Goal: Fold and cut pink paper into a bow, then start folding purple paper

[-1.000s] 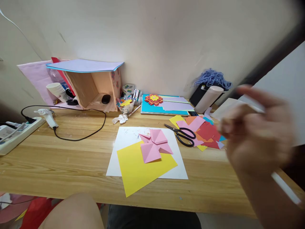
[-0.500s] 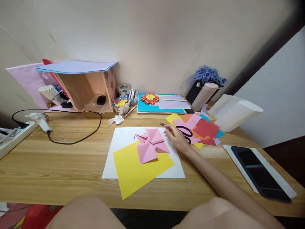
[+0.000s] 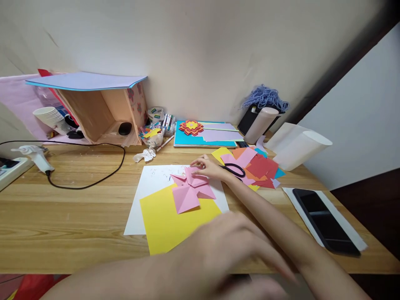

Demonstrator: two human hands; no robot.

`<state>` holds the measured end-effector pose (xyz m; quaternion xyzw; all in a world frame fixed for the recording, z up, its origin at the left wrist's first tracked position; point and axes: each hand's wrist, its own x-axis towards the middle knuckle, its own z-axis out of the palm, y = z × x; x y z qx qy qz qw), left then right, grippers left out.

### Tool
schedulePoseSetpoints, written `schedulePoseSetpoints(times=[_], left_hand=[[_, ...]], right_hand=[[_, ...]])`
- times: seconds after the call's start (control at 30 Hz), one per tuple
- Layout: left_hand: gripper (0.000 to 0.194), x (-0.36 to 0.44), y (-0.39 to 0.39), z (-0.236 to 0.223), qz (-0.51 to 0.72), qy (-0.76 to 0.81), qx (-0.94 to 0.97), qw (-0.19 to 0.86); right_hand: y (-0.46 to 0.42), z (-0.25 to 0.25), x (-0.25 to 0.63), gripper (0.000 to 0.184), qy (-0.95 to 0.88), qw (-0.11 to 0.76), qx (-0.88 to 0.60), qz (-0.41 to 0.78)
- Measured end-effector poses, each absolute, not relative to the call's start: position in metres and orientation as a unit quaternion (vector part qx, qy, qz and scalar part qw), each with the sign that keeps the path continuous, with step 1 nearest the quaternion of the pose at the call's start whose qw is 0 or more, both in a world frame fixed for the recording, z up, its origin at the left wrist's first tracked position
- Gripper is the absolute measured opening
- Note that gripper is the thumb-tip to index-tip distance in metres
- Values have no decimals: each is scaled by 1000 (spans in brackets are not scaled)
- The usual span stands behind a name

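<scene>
A folded pink paper piece [image 3: 186,199] with several pointed flaps lies partly on a yellow sheet [image 3: 168,221] and partly on a white sheet [image 3: 136,216]. My right hand [image 3: 208,168] reaches over its top flap, fingers apart, the thumb at the paper; whether it touches is unclear. In the foreground, my left hand [image 3: 237,246] is smeared by motion above the table's front edge. Its fingers look stretched out to the right, and nothing shows in them. Black-handled scissors [image 3: 235,169] lie just right of my right hand, their blades hidden behind it.
Coloured paper scraps [image 3: 261,168] are heaped beside the scissors. A phone [image 3: 325,221] lies at the right. Behind are a layered paper flower [image 3: 191,128] on blue sheets, a tub of scraps [image 3: 153,135] and an open box [image 3: 134,110]. A corded glue gun [image 3: 36,156] sits at left.
My right hand has moved left from beside the scissors to the pink paper's top flap. My left hand has come into view in the foreground. The whole view has shifted slightly.
</scene>
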<state>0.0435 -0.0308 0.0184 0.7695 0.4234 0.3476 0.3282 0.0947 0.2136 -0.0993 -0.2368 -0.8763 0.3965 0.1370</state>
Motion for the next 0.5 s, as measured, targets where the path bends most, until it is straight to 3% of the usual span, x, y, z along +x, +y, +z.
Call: schedulePoseSetpoints(times=[0.07,0.23,0.4,0.5], left_hand=[[21,36,-5,-5,343,508,746,258],[23,14,19,-75,188,655,727,80],[31,1,21,-80,178,666,724,-9],[16,-2,17,-74,185,679,710,-43]], right_hand=[[217,-100,92,36,-877,115,-232,406],[221,-93,86,29,-890,76,-228,387],[212,-77,98,26,-852,149,-312,392],[199,-75,113,27,-775,150,-393,472]])
